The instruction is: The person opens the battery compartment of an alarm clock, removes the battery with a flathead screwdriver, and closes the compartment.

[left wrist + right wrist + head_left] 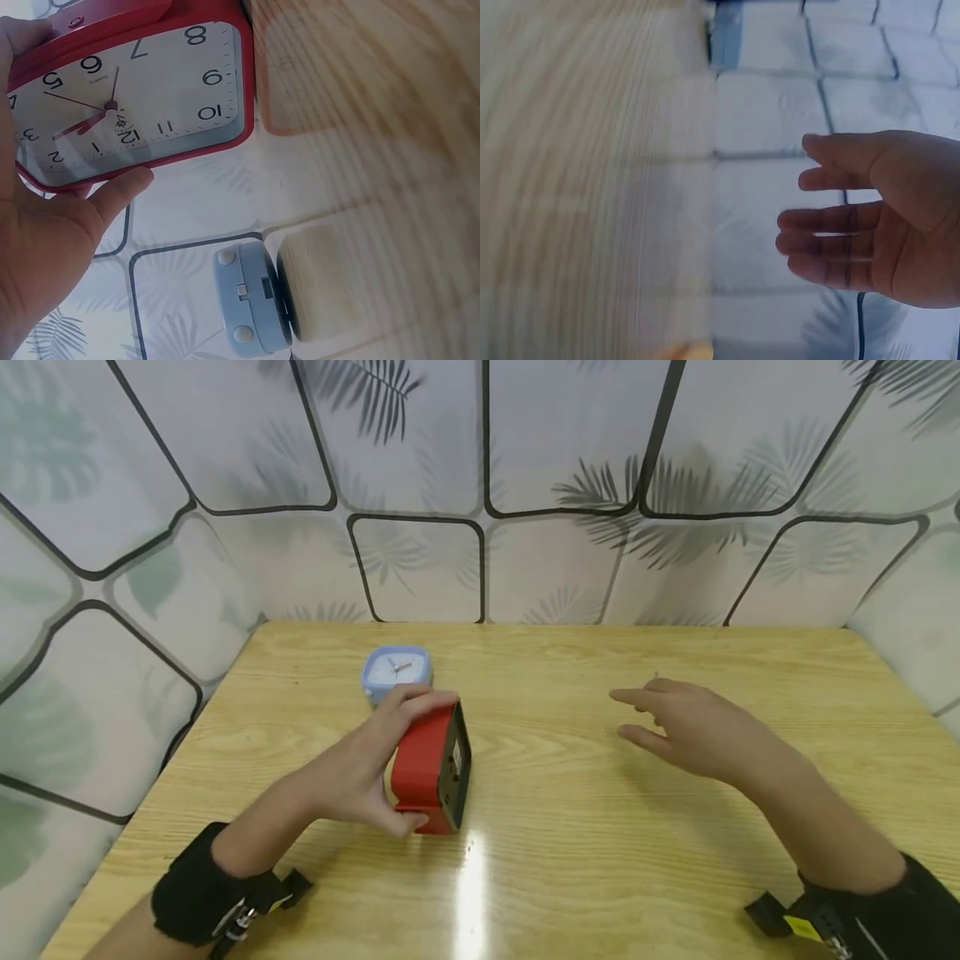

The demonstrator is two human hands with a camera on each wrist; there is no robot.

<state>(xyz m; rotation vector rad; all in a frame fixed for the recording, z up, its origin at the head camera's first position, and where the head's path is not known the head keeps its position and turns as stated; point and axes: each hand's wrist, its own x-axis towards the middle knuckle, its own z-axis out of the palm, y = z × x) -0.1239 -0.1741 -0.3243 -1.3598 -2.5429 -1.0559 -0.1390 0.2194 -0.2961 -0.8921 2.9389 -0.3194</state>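
Head view, left hand: my left hand grips a red clock left of centre, spanning its top and lower edge.
Head view, blue clock: the blue clock stands on the wooden table, left of centre, higher in the frame.
Head view, right hand: my right hand hovers right of centre, loosely extended, holding nothing.
Left wrist view, dial: the dial shows upside down, upper left; the blue clock, bottom centre.
Right wrist view, right hand: relaxed and unladen, right side.
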